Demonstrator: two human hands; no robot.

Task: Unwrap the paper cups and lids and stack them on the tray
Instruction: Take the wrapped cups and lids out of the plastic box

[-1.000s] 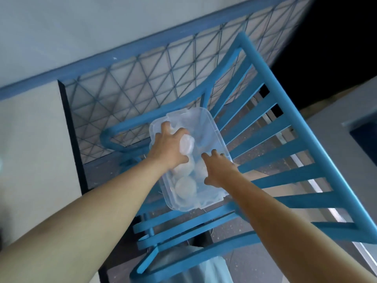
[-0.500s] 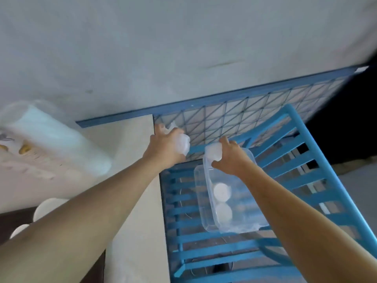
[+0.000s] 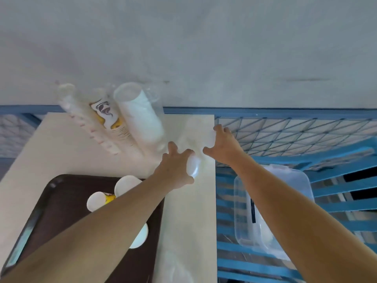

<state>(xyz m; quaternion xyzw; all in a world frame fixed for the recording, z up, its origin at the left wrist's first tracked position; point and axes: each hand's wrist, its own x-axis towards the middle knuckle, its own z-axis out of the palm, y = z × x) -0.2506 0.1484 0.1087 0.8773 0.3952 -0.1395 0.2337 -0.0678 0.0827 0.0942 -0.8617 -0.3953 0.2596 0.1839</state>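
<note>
The wrapped stack [image 3: 192,166] sits in my left hand's [image 3: 175,168] closed grip over the worktop [image 3: 187,211] beside the tray [image 3: 61,201], so I judge it best laid down away from the edge, with my wide-spread right hand [image 3: 223,147] ready to stop it rolling.

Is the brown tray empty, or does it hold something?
Holding things: the brown tray carries a yellow-printed paper cup and two white rounds, partly behind the left arm.
</note>
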